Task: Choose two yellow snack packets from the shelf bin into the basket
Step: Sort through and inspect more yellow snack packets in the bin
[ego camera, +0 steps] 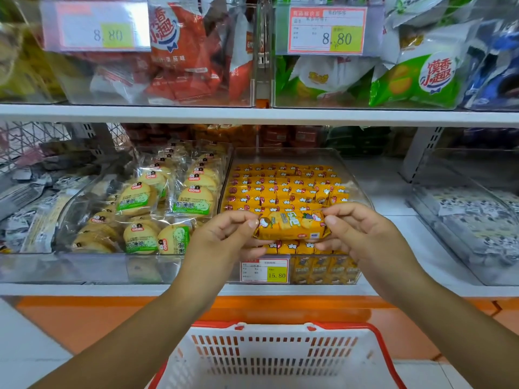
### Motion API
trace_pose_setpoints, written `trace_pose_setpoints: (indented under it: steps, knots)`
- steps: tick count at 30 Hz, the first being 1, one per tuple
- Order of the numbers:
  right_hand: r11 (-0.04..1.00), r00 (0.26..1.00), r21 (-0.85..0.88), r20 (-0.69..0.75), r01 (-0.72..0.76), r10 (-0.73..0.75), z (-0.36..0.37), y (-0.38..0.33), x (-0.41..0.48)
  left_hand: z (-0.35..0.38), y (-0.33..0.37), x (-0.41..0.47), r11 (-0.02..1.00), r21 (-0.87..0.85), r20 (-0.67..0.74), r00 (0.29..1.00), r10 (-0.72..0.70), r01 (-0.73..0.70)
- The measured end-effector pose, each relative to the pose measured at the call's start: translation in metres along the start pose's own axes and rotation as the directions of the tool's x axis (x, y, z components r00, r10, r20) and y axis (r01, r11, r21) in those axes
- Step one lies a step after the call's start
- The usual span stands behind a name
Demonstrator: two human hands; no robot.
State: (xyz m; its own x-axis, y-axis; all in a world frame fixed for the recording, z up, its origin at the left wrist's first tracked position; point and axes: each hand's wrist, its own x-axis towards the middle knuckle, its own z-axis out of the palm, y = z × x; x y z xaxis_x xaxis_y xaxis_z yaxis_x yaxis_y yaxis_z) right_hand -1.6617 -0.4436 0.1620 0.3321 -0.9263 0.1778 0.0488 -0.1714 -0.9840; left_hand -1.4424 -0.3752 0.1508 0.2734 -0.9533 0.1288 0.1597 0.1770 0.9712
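1 yellow packet is pinched at both ends by left hand and right hand, long axis crosswise, over the bin's front edge; basket lies directly below.

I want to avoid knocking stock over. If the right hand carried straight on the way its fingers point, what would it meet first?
The right hand points left, at the yellow packet it pinches; beyond that, the left hand holding the other end. Depth is unclear.

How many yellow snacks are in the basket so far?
None show in the red-rimmed white plastic basket. One yellow snack packet is pinched at its ends by the left hand and right hand, above the clear shelf bin. It and a second still need dropping in.
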Motion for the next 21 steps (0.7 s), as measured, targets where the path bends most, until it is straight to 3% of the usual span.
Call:
trace_pose_setpoints:
  steps: [6, 18, 21]
  knots:
    - [0.999, 0.999, 0.016, 0.043, -0.028, 0.028, 0.000, 0.001, 0.000, -0.007, 0.004, 0.004, 1.000, 0.019, 0.060, 0.998, -0.018, 0.017]
    - [0.958, 0.987, 0.254, 0.116, -0.134, 0.108, -0.004, -0.001, 0.005, -0.016, 0.005, 0.009, 0.994, -0.073, 0.178, 0.982, -0.067, 0.081]
    - [0.961, 0.987, 0.245, 0.119, -0.132, 0.105, -0.005, -0.002, 0.004, -0.017, 0.006, 0.009, 0.996, -0.043, 0.142, 0.987, -0.070, 0.077]
